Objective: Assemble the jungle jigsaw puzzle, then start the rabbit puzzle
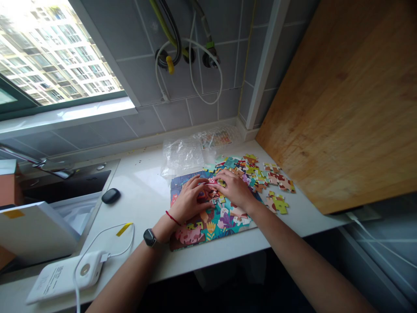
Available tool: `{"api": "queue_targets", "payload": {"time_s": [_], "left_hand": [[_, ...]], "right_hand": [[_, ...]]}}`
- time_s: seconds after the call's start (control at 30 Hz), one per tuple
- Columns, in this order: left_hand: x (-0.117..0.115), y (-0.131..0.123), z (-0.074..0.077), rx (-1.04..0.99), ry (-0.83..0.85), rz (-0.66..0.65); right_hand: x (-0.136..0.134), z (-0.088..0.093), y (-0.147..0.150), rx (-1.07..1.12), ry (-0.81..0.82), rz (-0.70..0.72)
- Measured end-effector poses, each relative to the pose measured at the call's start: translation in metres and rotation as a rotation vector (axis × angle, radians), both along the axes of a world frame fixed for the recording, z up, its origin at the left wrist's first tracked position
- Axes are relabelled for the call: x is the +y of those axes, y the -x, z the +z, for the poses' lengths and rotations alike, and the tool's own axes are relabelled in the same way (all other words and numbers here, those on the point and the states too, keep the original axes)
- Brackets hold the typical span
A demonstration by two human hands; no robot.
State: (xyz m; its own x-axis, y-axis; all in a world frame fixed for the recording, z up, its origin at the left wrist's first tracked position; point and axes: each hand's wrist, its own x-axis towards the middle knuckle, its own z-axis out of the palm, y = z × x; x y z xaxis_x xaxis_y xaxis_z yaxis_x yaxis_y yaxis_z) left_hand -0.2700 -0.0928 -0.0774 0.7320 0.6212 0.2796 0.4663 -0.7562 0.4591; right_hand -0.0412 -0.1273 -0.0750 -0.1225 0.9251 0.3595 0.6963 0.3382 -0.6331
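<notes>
A colourful jigsaw puzzle [224, 219] with animals and plants lies partly assembled on the counter. My left hand [192, 200] rests over its middle, fingers stretched and thumb apart. A red band and a dark watch are on that wrist. My right hand [234, 187] comes in from the right with curled fingers and a bent thumb, closed at the edge of a small red puzzle piece [211, 180] with a white mark. The fingertips of my left hand touch the same spot. Loose puzzle pieces [276, 178] are heaped beyond and right of my right hand.
Crumpled clear plastic bags [182, 154] lie behind the puzzle. To the left are a black mouse [110, 196], a white power bank [65, 276] with a cable, and a sink [100, 184] holding boxes. A wooden panel [352, 108] borders the counter's right side.
</notes>
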Motion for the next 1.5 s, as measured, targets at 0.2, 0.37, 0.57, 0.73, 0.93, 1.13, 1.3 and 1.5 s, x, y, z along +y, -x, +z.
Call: {"api": "queue_targets", "payload": {"time_s": [0.2,0.37,0.57,0.73,0.93,1.13,1.3,1.5], "left_hand": [[-0.002,-0.004,-0.004,-0.005,-0.022,0.025],[-0.005,-0.008,-0.006,-0.019,-0.050,0.061],[-0.006,-0.010,-0.005,-0.006,-0.072,0.052],[0.006,0.003,0.000,-0.063,-0.008,0.009],[0.022,0.016,-0.003,-0.144,-0.061,0.180],[0.020,0.015,-0.009,-0.042,-0.083,0.147],[0.018,0.014,-0.009,0.037,-0.082,0.111],[0.016,0.014,-0.006,0.081,-0.077,0.100]], "right_hand": [[-0.001,0.003,-0.002,-0.046,0.003,-0.026],[-0.003,0.003,-0.001,-0.095,0.002,-0.040],[0.001,-0.003,-0.002,-0.170,-0.028,-0.046],[0.004,-0.005,-0.002,-0.207,-0.031,-0.036],[0.008,-0.004,-0.004,-0.273,-0.059,0.038],[0.010,-0.005,-0.005,-0.277,-0.082,0.074],[0.013,-0.007,-0.006,-0.286,-0.096,0.100],[0.012,-0.006,-0.005,-0.322,-0.097,0.085]]}}
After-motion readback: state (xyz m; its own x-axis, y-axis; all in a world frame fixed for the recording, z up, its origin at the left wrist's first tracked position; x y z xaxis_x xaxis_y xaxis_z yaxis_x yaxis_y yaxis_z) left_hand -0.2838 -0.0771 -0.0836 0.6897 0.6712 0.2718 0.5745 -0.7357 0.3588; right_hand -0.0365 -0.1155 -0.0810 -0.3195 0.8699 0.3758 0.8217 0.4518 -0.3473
